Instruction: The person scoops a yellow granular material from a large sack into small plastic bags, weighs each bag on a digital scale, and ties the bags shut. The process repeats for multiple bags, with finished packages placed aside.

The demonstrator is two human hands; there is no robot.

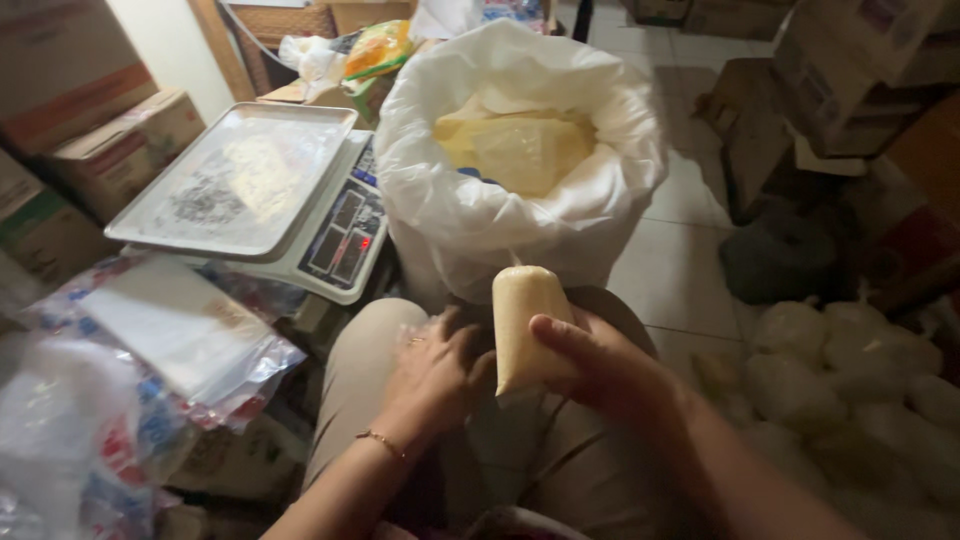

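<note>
Both hands down over the lap, close together. Right hand (pixel 590 365) wrapped round a small packet (pixel 525 325) of pale yellow powder, thumb across the front, holding it up on end. Left hand (pixel 435 375) curled up tight beside the packet's bottom, touching it or nearly so; hard to tell if pinching anything.

Could slip and tip over if the grip goes loose, since only one hand is really around it. Could burst or leak if squeezed too hard, with such thin plastic. Powder might then spill on the trousers and the tiled floor (pixel 680 270).

Packet looks like a fat, smooth tube, full and tight, rounded on top with a tiny twist of plastic sticking up. Sits just in front of the big white sack (pixel 470 215) of the same yellow stuff. Weighing scale (pixel 300 200) off to the left, more filled bags (pixel 850 370) piled on the right.
</note>
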